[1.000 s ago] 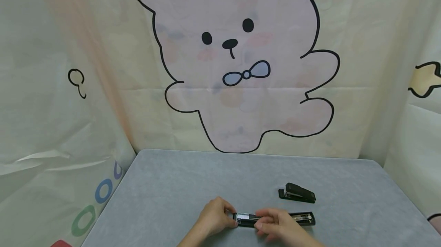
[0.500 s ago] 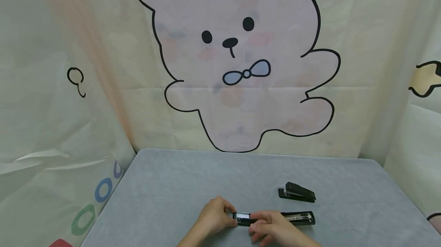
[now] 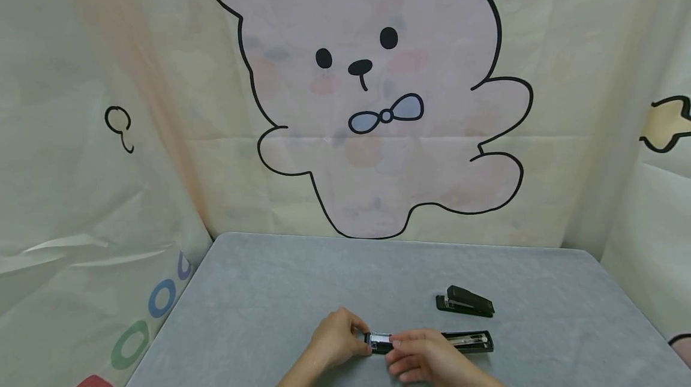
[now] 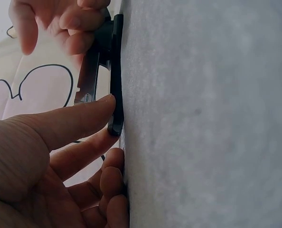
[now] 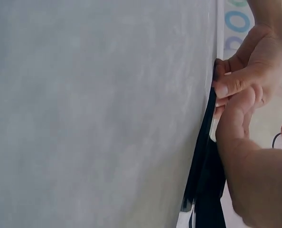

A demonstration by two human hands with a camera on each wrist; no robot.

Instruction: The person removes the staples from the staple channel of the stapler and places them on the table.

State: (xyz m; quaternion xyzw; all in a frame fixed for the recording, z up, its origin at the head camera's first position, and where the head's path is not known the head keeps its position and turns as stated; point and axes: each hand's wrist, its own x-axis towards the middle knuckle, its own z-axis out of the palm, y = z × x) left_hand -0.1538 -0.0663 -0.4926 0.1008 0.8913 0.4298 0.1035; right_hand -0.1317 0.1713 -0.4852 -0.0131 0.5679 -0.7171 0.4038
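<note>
A black stapler (image 3: 466, 342) lies swung open lengthwise on the table, its silver magazine (image 3: 382, 339) facing up. At its left end my left hand (image 3: 339, 338) pinches the base between thumb and index finger. The left wrist view shows that thumb on the tip of the black base (image 4: 116, 71), below the metal rail (image 4: 88, 78). My right hand (image 3: 423, 356) is over the stapler's middle and covers it. Its thumb (image 5: 238, 111) and index finger come together at the magazine, near the left thumb; I cannot tell what is between them. Its other fingers are curled.
A second black stapler (image 3: 466, 302), closed, stands behind the open one, slightly to the right. Both are on a table (image 3: 270, 291) with a grey-blue cloth. A printed curtain (image 3: 540, 195) hangs along the table's back and sides.
My right hand has slid a little left along the stapler, uncovering more of its right part. My left hand and the second stapler keep their places.
</note>
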